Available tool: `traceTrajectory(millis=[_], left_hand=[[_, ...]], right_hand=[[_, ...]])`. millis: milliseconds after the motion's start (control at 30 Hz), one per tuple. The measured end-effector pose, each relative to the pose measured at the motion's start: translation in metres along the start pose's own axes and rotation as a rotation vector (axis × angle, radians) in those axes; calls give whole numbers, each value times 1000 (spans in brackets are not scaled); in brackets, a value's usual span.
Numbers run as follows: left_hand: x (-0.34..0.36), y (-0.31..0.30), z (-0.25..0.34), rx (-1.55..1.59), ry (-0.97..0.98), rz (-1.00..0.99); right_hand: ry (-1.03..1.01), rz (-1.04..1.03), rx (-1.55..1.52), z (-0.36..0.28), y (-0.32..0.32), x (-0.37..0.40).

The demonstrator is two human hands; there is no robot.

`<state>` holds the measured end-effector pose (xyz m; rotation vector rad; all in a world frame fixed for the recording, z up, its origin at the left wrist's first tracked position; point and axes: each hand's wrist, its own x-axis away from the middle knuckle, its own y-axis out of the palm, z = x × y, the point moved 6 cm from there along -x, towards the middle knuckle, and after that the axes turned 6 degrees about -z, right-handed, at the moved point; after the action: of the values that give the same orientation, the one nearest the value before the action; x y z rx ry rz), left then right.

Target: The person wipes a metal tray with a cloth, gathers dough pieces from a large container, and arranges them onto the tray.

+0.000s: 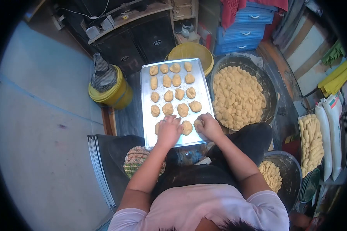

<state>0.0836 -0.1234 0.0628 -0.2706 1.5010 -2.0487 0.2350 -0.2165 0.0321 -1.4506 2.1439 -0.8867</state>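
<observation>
A metal baking tray [199,101] lies in front of me over my lap, with rows of rough dough pieces [183,110] on it. My left hand [169,131] rests palm down over the near row, fingers spread; what lies beneath it is hidden. A dough piece [157,128] peeks out at its left side. Between my hands sits another dough ball [186,128]. At the tray's near right corner, my right hand [211,128] has its fingers closed on a dough ball [198,125], which it partly covers.
A large dark basin [272,96] heaped with dough pieces stands right of the tray. A smaller basin [293,169] and a dough-filled tray [311,144] are farther right. Yellow buckets [121,94] stand left and behind. Blue drawers [241,32] stand at the back.
</observation>
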Motion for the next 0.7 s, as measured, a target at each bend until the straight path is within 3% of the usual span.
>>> traceTrajectory(millis=[67, 133, 267, 333, 567, 700], left_hand=[[4, -17, -12, -50, -40, 65], [8, -20, -31, 39, -173, -43], [22, -10, -40, 87, -124, -121], [28, -10, -43, 101, -130, -60], [45, -15, -64, 114, -210, 61], [48, -7, -74, 190, -210, 63]], right_hand=[[-112, 30, 87, -12, 1, 1], [-223, 58, 176, -28, 5, -2], [-318, -16, 247, -60, 30, -24], [-421, 82, 275, -75, 38, -44], [-418, -37, 537, -97, 81, -92], [-435, -125, 465, -91, 83, -95]])
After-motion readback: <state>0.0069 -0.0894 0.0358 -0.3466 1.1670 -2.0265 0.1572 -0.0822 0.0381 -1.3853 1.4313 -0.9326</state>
